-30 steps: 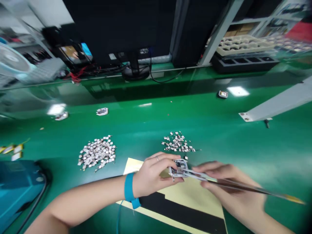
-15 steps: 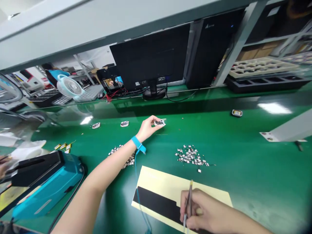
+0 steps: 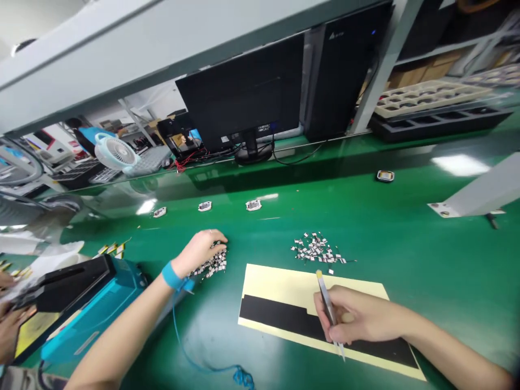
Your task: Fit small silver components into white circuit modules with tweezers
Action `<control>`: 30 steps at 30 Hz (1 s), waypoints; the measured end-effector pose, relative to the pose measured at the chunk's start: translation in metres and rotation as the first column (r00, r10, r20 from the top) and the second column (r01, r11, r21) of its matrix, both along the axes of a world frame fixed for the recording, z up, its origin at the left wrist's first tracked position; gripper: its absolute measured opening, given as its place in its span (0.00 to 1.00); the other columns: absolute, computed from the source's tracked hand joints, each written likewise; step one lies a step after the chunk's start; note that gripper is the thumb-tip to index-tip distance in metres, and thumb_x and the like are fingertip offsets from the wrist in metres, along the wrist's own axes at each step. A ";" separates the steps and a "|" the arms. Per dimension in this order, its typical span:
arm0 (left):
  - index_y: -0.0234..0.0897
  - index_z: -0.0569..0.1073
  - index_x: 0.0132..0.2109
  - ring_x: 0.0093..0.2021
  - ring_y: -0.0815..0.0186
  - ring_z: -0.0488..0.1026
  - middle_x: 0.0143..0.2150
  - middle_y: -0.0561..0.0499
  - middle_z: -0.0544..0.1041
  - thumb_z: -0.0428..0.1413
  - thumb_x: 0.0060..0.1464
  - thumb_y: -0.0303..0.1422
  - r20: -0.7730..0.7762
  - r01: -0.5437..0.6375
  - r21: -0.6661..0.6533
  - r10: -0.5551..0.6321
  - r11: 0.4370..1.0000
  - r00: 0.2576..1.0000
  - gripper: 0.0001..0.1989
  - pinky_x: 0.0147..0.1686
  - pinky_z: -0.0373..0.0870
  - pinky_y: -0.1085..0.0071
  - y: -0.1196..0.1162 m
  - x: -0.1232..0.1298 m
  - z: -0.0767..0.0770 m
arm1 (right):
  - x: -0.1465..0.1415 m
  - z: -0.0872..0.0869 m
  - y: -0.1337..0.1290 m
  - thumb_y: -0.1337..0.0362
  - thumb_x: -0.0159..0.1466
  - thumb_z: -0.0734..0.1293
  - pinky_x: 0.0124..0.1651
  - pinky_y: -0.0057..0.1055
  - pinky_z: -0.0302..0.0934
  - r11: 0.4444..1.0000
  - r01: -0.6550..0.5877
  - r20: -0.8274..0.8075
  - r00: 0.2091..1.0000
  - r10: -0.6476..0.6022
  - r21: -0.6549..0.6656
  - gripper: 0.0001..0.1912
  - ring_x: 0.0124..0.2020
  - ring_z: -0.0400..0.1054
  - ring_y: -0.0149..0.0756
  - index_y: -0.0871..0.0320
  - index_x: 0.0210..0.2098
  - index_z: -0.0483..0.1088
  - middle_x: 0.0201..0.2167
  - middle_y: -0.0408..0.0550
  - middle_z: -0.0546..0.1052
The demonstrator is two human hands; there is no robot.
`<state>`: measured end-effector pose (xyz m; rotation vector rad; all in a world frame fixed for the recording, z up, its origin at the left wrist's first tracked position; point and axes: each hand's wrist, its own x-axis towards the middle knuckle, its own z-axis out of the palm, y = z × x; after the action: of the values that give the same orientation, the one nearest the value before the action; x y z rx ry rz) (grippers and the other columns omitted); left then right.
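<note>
Wearing a blue wrist strap (image 3: pixel 172 275), my left hand (image 3: pixel 203 249) is at the left pile of small parts (image 3: pixel 215 264), thumb and fingers apart; whether a part is between them is too small to tell. My right hand (image 3: pixel 345 319) holds metal tweezers (image 3: pixel 327 300) over the yellow sheet (image 3: pixel 280 278) with its black strip (image 3: pixel 276 318). Behind that sheet lies another pile of small parts (image 3: pixel 315 248). Three small white housings, one at the left (image 3: pixel 160 212), one in the middle (image 3: pixel 205 206) and one at the right (image 3: pixel 253 205), lie in a row.
A blue and black machine (image 3: pixel 93 309) stands at the left, with another person's hands (image 3: pixel 12 325) beside it. A monitor (image 3: pixel 244 97) stands at the back. Farther right are another small housing (image 3: pixel 385 176), a white metal support (image 3: pixel 479 189) and stacked trays (image 3: pixel 430 100).
My left hand has let go of the white housing, which now lies on the table, and has moved down and left to the parts pile. My right hand still holds the tweezers, slightly higher.
</note>
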<state>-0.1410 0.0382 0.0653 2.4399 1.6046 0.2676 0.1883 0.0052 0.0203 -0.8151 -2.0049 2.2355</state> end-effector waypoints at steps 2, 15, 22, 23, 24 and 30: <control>0.33 0.74 0.33 0.36 0.61 0.72 0.33 0.47 0.75 0.53 0.49 0.30 -0.062 -0.015 0.005 0.015 1.000 0.998 0.07 0.37 0.68 0.66 -0.009 -0.001 -0.013 | 0.000 -0.001 0.000 0.68 0.52 0.63 0.28 0.27 0.58 1.000 -0.001 -0.003 1.000 0.001 -0.006 0.06 0.24 0.63 0.28 0.61 0.29 0.60 0.21 0.41 0.65; 0.33 0.69 0.33 0.38 0.60 0.69 0.36 0.45 0.74 0.48 0.53 0.32 0.122 -0.189 0.075 0.179 0.979 0.976 0.08 0.40 0.65 0.63 -0.015 0.009 0.002 | 0.004 0.002 -0.002 0.64 0.55 0.63 0.28 0.28 0.57 0.985 0.107 -0.376 0.914 -0.150 -0.132 0.09 0.26 0.65 0.32 0.60 0.27 0.56 0.24 0.47 0.70; 0.32 0.68 0.28 0.28 0.71 0.70 0.27 0.51 0.74 0.53 0.49 0.31 0.738 0.075 -0.463 0.338 0.883 0.584 0.06 0.31 0.68 0.74 -0.034 0.099 0.006 | 0.011 0.007 -0.013 0.71 0.56 0.54 0.21 0.24 0.46 0.876 0.470 -0.253 0.865 -0.434 0.107 0.07 0.17 0.51 0.26 0.57 0.22 0.51 0.15 0.37 0.56; 0.31 0.69 0.28 0.28 0.71 0.70 0.26 0.51 0.73 0.55 0.47 0.30 0.764 0.162 -0.495 0.339 0.854 0.549 0.05 0.31 0.68 0.75 -0.031 0.115 -0.001 | 0.007 0.008 -0.016 0.72 0.55 0.53 0.22 0.24 0.47 0.868 0.458 -0.177 0.886 -0.428 0.193 0.07 0.18 0.52 0.26 0.57 0.22 0.50 0.16 0.37 0.56; 0.30 0.69 0.28 0.28 0.72 0.70 0.26 0.52 0.72 0.55 0.47 0.29 0.790 0.228 -0.511 0.349 0.829 0.504 0.05 0.32 0.67 0.75 -0.028 0.130 -0.009 | 0.002 0.008 -0.020 0.73 0.55 0.53 0.23 0.24 0.48 0.858 0.428 -0.104 0.903 -0.417 0.283 0.07 0.18 0.53 0.27 0.57 0.23 0.50 0.16 0.38 0.57; 0.30 0.65 0.29 0.28 0.72 0.71 0.27 0.51 0.73 0.52 0.50 0.30 0.819 0.435 -0.570 0.520 0.697 0.240 0.07 0.30 0.69 0.75 -0.015 0.162 -0.052 | -0.019 0.001 -0.038 0.73 0.50 0.57 0.23 0.24 0.47 0.650 0.106 0.188 0.911 -0.366 0.753 0.05 0.19 0.56 0.28 0.58 0.23 0.55 0.19 0.39 0.63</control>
<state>0.0213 0.0231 0.0132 1.0012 0.8158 0.8023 0.1696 -0.0331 0.0214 -1.2693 -2.4397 1.0044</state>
